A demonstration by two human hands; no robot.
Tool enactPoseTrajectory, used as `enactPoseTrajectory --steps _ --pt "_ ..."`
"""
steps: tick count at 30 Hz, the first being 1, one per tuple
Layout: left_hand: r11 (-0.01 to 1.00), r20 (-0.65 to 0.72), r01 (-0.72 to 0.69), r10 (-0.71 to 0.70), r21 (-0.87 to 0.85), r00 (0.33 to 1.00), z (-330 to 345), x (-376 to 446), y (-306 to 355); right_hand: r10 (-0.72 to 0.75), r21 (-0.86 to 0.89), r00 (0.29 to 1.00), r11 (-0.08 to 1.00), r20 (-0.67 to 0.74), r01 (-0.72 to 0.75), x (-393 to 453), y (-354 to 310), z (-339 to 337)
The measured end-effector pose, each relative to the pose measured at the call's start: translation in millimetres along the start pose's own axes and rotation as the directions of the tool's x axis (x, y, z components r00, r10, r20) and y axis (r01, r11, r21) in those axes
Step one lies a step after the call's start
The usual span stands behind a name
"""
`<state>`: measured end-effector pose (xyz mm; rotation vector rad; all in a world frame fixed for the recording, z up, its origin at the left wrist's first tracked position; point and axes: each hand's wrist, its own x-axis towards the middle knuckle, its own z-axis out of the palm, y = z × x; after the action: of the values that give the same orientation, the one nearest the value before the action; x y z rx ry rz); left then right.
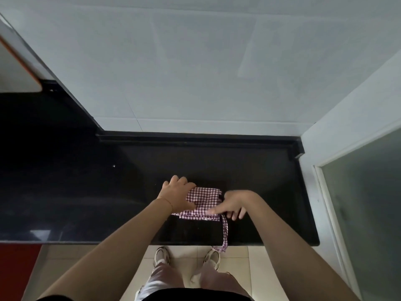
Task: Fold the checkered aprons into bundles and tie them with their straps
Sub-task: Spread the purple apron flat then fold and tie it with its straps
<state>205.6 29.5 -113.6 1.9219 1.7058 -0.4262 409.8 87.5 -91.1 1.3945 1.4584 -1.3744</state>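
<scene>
Both hands were down on the folded purple-and-white checkered cloth apron (202, 202) on the glossy black stone counter (249, 170).

The left hand (176, 193) gripped its left edge, thumb on top; the right hand (233, 205) pressed flat-fingered at the right. Below that hand, the checkered strap (225, 233) trailed over the counter's near edge; bare counter lay open beyond.

Apron (202, 197) purple-white check; counter (249, 170) black; wall (195, 72) pale grey.
</scene>
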Motion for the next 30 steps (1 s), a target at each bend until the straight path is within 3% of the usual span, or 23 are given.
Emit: enactPoseTrajectory --steps 1,4,9,12,15,20,26,28,30 --pt "0.998 -0.034 0.01 -0.007 0.067 0.999 2.0 -0.5 3.7 -0.009 -0.04 1.0 0.999 0.027 0.01 1.6 0.0 6.4" --pt "0.994 -0.078 0.022 -0.013 0.11 0.997 1.2 4.5 11.7 -0.099 -0.026 0.989 0.995 -0.113 0.097 11.4 2.5 17.5" --pt "0.967 0.173 0.081 -0.039 -0.242 0.984 -7.7 14.7 9.9 -0.2 0.019 0.946 0.977 -0.254 0.212 13.0 11.7 13.8" --pt "0.833 0.327 0.272 -0.117 -0.481 0.938 -3.2 13.4 7.3 -0.225 0.129 0.902 0.949 -0.369 0.289 13.2 14.7 5.7" --pt "0.644 0.405 0.38 -0.117 -0.664 0.907 0.9 9.0 0.3 -0.225 0.234 0.902 0.917 -0.369 0.324 7.5 17.4 -9.9" --pt "0.552 0.382 0.367 -0.093 -0.749 0.919 -13.2 3.5 -1.7 -0.298 0.232 0.89 0.891 -0.346 0.389 -13.4 18.8 -34.0" --pt "0.51 0.243 0.261 -0.103 -0.819 0.965 -58.3 -6.8 6.1 -0.313 0.125 0.9 0.923 -0.303 0.364 -48.1 5.1 -67.1" --pt "0.466 0.185 0.216 -0.112 -0.858 0.976 -74.5 -9.8 5.2 -0.351 0.18 0.874 0.887 -0.337 0.425 -61.9 1.2 -77.5" --pt "0.417 0.121 0.16 -0.119 -0.895 0.985 -94.1 -13.2 5.2 -0.415 0.336 0.84 0.781 -0.349 0.526 -78.0 -3.4 -88.6"
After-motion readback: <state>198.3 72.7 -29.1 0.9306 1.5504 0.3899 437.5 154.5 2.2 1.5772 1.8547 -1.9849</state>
